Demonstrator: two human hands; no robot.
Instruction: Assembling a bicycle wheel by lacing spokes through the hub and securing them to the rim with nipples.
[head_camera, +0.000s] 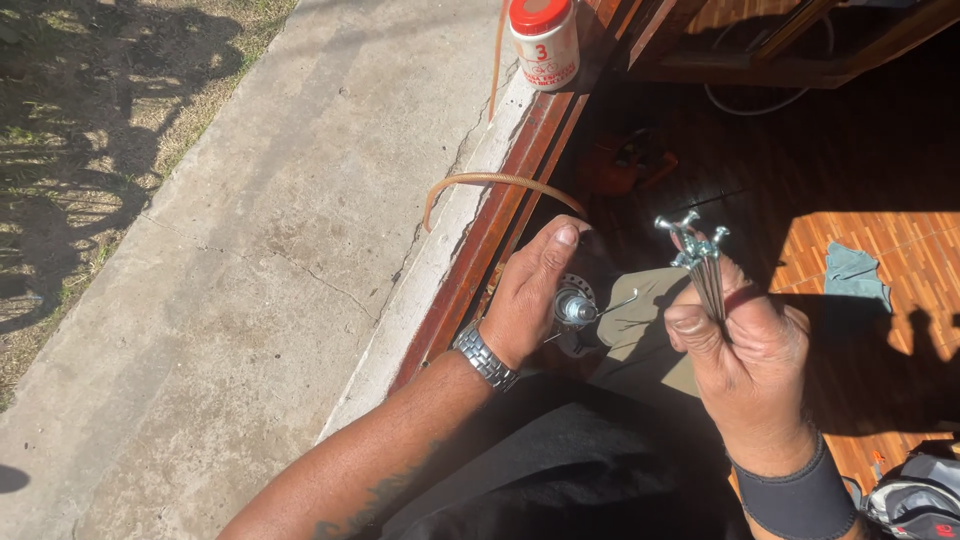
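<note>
At the middle of the frame, the left hand (530, 295) wraps around a metal wheel hub (575, 305). Right of it, the right hand (745, 365) pinches a bundle of spokes (700, 255) upright. A red-capped jar (545, 40) stands at top centre.

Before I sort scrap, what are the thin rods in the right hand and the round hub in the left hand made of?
The bundle of thin silvery rods looks like bright plated steel: they glint in the sun. The round silvery hub seems polished metal too, shiny at its axle; its alloy is unclear.
</note>
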